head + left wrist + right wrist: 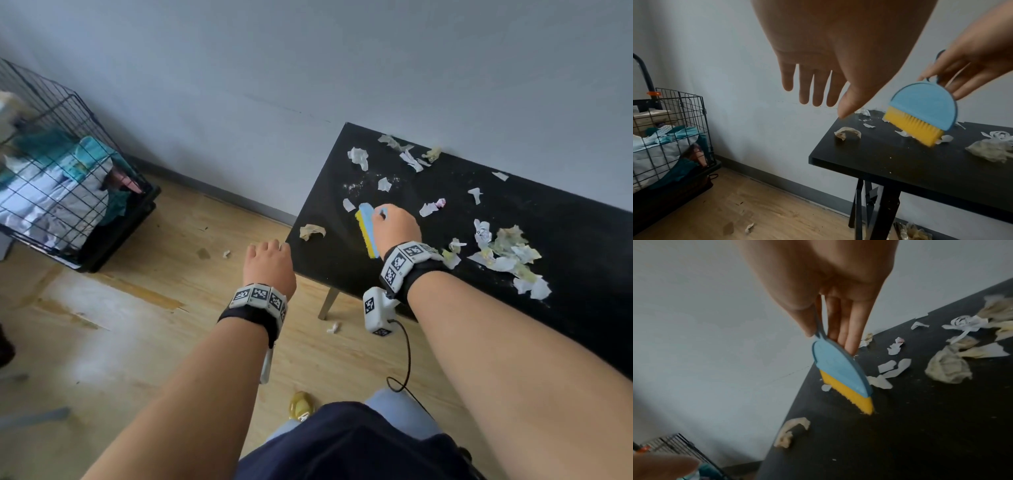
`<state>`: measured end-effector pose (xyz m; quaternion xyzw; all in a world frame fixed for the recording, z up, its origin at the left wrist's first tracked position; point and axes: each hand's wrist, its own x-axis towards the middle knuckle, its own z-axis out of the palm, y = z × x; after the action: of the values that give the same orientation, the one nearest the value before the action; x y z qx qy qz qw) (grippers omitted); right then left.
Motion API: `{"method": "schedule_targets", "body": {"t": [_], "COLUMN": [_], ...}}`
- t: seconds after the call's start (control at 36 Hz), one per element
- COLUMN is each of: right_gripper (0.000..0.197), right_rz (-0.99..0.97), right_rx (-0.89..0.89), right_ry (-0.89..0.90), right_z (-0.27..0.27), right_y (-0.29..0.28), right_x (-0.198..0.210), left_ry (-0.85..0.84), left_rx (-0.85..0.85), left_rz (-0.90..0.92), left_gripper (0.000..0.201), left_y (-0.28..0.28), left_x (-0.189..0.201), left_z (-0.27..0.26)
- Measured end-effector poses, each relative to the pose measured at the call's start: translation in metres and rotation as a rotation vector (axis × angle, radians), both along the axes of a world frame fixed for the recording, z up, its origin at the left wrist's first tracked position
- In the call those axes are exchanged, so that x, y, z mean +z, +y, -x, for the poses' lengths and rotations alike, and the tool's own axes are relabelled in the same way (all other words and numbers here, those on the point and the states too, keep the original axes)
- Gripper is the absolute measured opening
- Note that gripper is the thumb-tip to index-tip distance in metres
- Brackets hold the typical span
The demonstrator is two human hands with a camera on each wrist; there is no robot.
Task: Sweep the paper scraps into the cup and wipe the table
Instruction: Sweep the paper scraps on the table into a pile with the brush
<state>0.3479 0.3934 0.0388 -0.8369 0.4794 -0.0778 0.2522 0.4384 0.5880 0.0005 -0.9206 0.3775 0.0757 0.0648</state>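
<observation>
Currently the sweeping step is in hand, and it appears to be at an early stage. The right hand (395, 228) pinches the small brush (920, 112) by its blue handle, thumb on one face and fingers on the other, with the yellow bristles (849, 394) set down on the black desk (394, 270) near its left end. The left hand (270, 265) hovers off the desk's left edge, over the floor, with its grip apart: fingers straight and relaxed, holding nothing. Paper scraps (507, 255) lie scattered across most of the desk: a dense cluster sits to the right of the brush, smaller pieces lie towards the wall, and one crumpled scrap (312, 232) rests alone close to the left edge. A few scraps (333, 328) are already on the wooden floor (137, 342). No cup is visible in any view, so its position cannot be stated. Wiping has not begun, and no cloth is visible. The next move calls for a receiving vessel at the desk edge before the bristles push scraps any further left; otherwise pieces are likely to drop to the floor. The light, curled scraps will probably skip or flutter under a fast stroke, so short, low strokes are advisable. A wire crate (68, 192) stands by the wall, well apart from the work.
</observation>
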Motion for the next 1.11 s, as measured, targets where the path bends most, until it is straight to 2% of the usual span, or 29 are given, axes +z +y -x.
{"method": "schedule_targets", "body": {"t": [0.22,0.44,0.72,0.94,1.11], "right_gripper": [0.029,0.031,0.025,0.026,0.03], "right_rz": [-0.105,-0.148,-0.135,-0.117,-0.078], "right_rx": [0.212,0.304,0.051,-0.189,-0.268], "right_ry": [-0.093,-0.022,-0.022,0.008,0.081], "right_z": [-0.055,-0.084,-0.074,-0.034,0.005], "right_y": [0.033,0.042,-0.021,-0.074,-0.104], "right_x": [0.003,-0.02,-0.03,-0.033,-0.024], "left_ry": [-0.018,-0.037,0.001,0.021,0.022], "left_rx": [0.008,0.059,0.057,0.005,-0.043], "left_rz": [0.029,-0.015,-0.004,0.004,0.0], "left_gripper": [0.038,0.037,0.047,0.04,0.034], "left_y": [-0.002,-0.003,-0.041,-0.082,-0.11], "left_x": [0.002,0.002,0.002,0.002,0.002], "left_z": [-0.019,-0.035,-0.037,-0.028,-0.021]}}
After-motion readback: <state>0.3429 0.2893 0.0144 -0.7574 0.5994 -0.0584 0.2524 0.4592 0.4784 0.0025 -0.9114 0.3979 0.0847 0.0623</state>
